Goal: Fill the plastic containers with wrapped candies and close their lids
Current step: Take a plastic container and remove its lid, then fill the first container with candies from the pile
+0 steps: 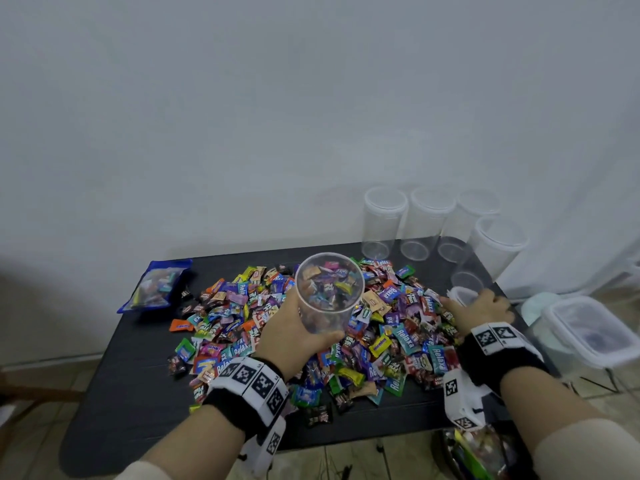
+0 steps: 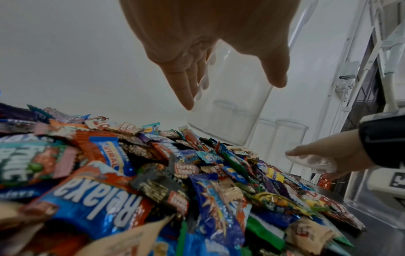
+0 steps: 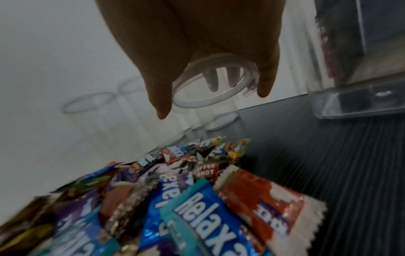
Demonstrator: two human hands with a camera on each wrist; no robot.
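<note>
My left hand (image 1: 311,320) grips a clear round plastic container (image 1: 329,292), tilted above the pile of wrapped candies (image 1: 398,341) on the black table (image 1: 131,375). Candies show through it in the head view. In the left wrist view the container (image 2: 230,117) looks empty between thumb and fingers of the left hand (image 2: 232,93). My right hand (image 1: 474,299) sits at the pile's right edge and holds a round clear lid (image 1: 462,294). In the right wrist view the lid (image 3: 192,104) is pinched in the right hand (image 3: 213,103), above the candies (image 3: 197,199).
Several empty clear containers (image 1: 427,223) stand at the table's back right corner. A blue bag of candies (image 1: 159,285) lies at the back left. Rectangular lidded tubs (image 1: 588,327) sit off the table's right side. Another candy bag (image 1: 478,448) is below the front right edge.
</note>
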